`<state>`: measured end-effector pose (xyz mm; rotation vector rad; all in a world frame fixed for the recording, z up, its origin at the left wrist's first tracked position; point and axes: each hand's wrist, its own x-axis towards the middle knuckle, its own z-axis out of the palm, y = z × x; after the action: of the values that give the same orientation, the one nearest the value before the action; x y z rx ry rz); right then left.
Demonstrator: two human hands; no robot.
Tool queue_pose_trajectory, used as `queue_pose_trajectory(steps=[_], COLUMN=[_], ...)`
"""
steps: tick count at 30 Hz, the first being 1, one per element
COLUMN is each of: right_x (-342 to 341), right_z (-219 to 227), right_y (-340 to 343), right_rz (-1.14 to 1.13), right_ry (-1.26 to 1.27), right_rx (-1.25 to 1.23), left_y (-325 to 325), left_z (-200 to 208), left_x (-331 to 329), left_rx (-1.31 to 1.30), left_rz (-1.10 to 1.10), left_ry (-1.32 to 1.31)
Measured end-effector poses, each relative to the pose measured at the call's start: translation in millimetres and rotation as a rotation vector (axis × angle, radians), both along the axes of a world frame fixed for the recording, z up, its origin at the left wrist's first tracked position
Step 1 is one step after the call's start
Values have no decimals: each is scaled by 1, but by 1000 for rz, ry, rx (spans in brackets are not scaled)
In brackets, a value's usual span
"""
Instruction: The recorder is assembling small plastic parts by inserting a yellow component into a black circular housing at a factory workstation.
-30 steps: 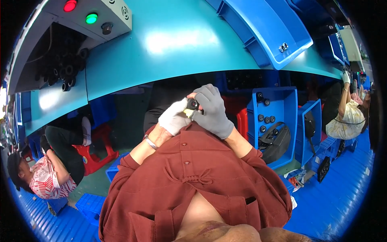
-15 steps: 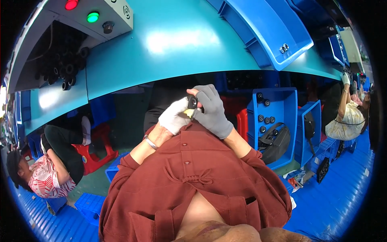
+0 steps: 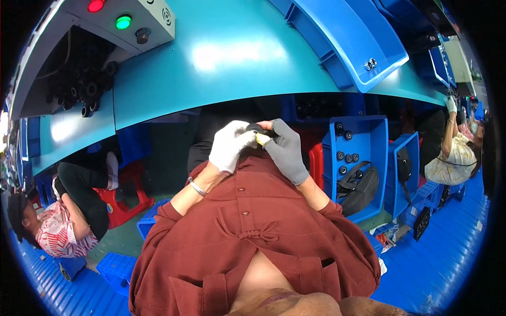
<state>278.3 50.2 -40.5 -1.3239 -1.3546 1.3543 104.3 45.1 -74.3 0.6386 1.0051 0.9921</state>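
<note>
Both gloved hands meet in front of my chest, over my lap. My left hand (image 3: pixel 230 146), in a white glove, pinches a small black wheel (image 3: pixel 255 128) with a round edge. From the other side my right hand (image 3: pixel 288 150), in a grey glove with bare fingertips, has its fingers closed on the same wheel. A bit of yellow (image 3: pixel 262 139) shows at the right thumb, under the wheel; whether it is a separate piece or a finger cover I cannot tell. The fingers hide much of the wheel.
Ahead runs a teal worktable (image 3: pixel 211 79) with a blue bin (image 3: pixel 363 79) on it. Black wheels (image 3: pixel 87 92) are heaped under a machine at left. A blue crate (image 3: pixel 382 174) at right holds several wheels and a black bag (image 3: pixel 360 190). People sit on both sides.
The wheel has turned between my fingers, so its holed face no longer shows. My right hand has dropped slightly and moved right; my left fingers have come up over the wheel's edge.
</note>
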Motion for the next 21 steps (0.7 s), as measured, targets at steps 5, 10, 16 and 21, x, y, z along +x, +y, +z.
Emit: queue_pose_trajectory(steps=[5,10,16,21], right_x=[0,-2,10,14], right_z=[-13,-3,-7,-11], right_y=[-4,-2,8,15], right_rz=[1,94,200,229], right_ry=[-229,-17,-137,-420], right_rx=[216,150,322,569], left_y=[1,-2,-4,-2], left_z=[15,-1,-14,4], left_x=[3,-4,-4,5], left_rx=[104,-26,-198,-133], left_rz=[-29,12,-22,20], left_ry=[332,54,-305,4])
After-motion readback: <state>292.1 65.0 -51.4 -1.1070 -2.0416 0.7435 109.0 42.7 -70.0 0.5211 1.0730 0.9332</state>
